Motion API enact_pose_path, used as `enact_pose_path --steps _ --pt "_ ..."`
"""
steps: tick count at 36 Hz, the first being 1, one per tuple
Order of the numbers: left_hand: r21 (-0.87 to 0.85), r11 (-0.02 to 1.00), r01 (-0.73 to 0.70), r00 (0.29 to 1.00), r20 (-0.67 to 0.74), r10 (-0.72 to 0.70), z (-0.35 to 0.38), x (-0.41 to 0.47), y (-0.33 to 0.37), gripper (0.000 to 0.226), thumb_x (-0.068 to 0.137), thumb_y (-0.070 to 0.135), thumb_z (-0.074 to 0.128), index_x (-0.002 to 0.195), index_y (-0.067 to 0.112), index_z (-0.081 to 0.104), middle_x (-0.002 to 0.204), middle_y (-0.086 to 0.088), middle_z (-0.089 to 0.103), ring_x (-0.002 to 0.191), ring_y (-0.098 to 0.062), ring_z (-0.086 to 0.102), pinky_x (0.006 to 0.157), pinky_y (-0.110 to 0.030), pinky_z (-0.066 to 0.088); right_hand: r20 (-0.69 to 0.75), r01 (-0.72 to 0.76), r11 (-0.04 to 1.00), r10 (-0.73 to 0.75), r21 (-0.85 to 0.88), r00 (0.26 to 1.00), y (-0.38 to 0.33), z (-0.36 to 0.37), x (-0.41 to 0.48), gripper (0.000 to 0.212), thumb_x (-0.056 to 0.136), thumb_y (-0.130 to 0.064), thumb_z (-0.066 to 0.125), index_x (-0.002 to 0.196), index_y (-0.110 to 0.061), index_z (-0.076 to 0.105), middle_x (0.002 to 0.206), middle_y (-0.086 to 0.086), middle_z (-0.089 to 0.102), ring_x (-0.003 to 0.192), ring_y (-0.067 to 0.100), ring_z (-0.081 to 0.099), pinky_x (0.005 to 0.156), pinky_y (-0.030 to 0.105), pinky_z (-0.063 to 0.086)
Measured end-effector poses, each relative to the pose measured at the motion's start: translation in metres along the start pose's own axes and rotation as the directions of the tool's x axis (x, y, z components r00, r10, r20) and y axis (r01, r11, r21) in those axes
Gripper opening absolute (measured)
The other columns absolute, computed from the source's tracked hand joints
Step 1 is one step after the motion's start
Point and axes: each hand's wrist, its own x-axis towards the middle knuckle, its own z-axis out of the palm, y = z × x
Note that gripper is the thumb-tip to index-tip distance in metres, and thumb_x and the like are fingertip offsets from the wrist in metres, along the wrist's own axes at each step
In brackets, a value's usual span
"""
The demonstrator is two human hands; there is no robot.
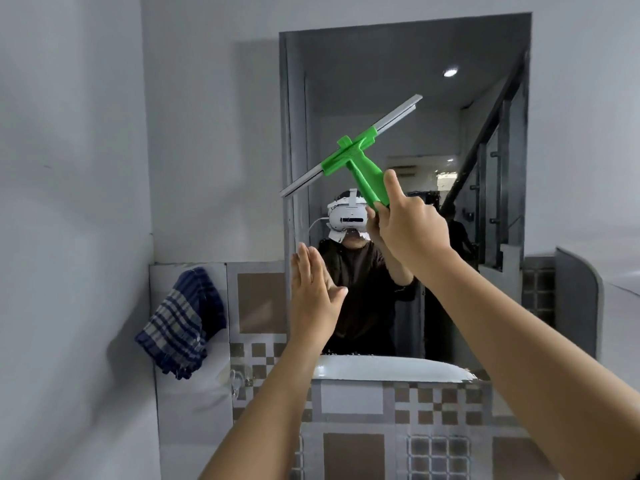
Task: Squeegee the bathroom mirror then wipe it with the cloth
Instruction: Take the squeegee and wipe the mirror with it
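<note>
A tall rectangular mirror (398, 81) hangs on the wall ahead. My right hand (408, 223) grips the green handle of a squeegee (356, 161), whose grey blade slants from lower left to upper right in front of the glass, its left tip at the mirror's left edge. My left hand (313, 292) is open, fingers up, flat by the mirror's lower left edge and holds nothing. A blue and beige checked cloth (183, 323) hangs over the low tiled ledge to the left of the mirror.
A white basin rim (391, 370) shows at the mirror's bottom edge. Brown and white patterned tiles (353, 448) cover the wall below. A side wall (69, 202) stands close on the left. The mirror reflects a person wearing a headset.
</note>
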Motion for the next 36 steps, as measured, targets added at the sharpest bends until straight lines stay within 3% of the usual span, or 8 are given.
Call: enact_pose_path --steps 7,13,19,24,31,36 --pt "0.004 0.999 0.032 0.999 0.03 -0.032 0.0 0.002 -0.002 0.097 0.087 0.046 0.056 0.144 0.02 -0.019 0.147 0.007 -0.033 0.134 -0.012 -0.027 0.115 -0.04 0.022 0.027 0.106 0.99 -0.104 -0.092 0.994 0.028 -0.012 0.011 0.046 0.097 -0.028 0.037 0.139 -0.02 0.021 0.054 0.001 0.037 0.05 0.026 0.043 0.044 0.027 0.03" --pt "0.044 0.999 0.006 1.0 0.009 -0.006 0.0 0.002 -0.001 0.099 0.085 0.046 0.058 0.143 0.02 -0.018 0.152 0.002 -0.026 0.139 -0.017 -0.022 0.109 -0.027 0.003 0.079 0.177 0.969 -0.165 -0.173 0.983 0.057 -0.026 0.013 0.047 0.098 -0.033 0.035 0.14 -0.023 0.018 0.055 0.0 0.036 0.047 0.023 0.041 0.047 0.029 0.036" --pt "0.096 0.995 0.002 1.0 -0.009 -0.001 0.001 0.005 -0.002 0.099 0.084 0.047 0.058 0.146 0.017 -0.015 0.153 0.0 -0.024 0.142 -0.019 -0.018 0.1 -0.021 0.008 0.118 0.204 0.945 -0.179 -0.255 0.977 0.089 -0.038 0.004 0.052 0.097 -0.038 0.032 0.144 -0.026 0.014 0.064 0.003 0.046 0.053 0.024 0.045 0.048 0.027 0.035" --pt "0.068 0.998 -0.011 1.0 -0.009 0.012 -0.001 0.004 -0.001 0.101 0.085 0.045 0.059 0.144 0.019 -0.019 0.151 0.003 -0.028 0.139 -0.016 -0.023 0.103 -0.024 0.009 0.098 0.185 0.93 -0.162 -0.317 0.982 0.104 -0.038 0.004 0.055 0.096 -0.048 0.035 0.142 -0.027 0.014 0.057 0.001 0.046 0.04 0.016 0.037 0.041 0.022 0.031" --pt "0.069 0.997 0.025 1.0 -0.001 -0.025 -0.002 0.005 0.0 0.101 0.083 0.044 0.062 0.146 0.019 -0.013 0.154 0.0 -0.021 0.142 -0.02 -0.018 0.109 -0.036 0.027 0.154 0.174 0.941 -0.134 -0.289 0.979 0.104 -0.049 -0.007 0.052 0.097 -0.041 0.029 0.144 -0.025 0.014 0.07 0.01 0.057 0.053 0.025 0.048 0.048 0.027 0.037" --pt "0.015 1.0 0.016 1.0 0.015 -0.017 -0.001 0.005 -0.005 0.097 0.083 0.042 0.063 0.147 0.018 -0.005 0.156 -0.003 -0.017 0.142 -0.023 -0.017 0.113 -0.045 0.019 0.147 0.13 0.951 -0.091 -0.282 0.985 0.104 -0.05 -0.017 0.052 0.094 -0.039 0.033 0.142 -0.024 0.018 0.068 0.009 0.053 0.053 0.026 0.048 0.045 0.027 0.03"
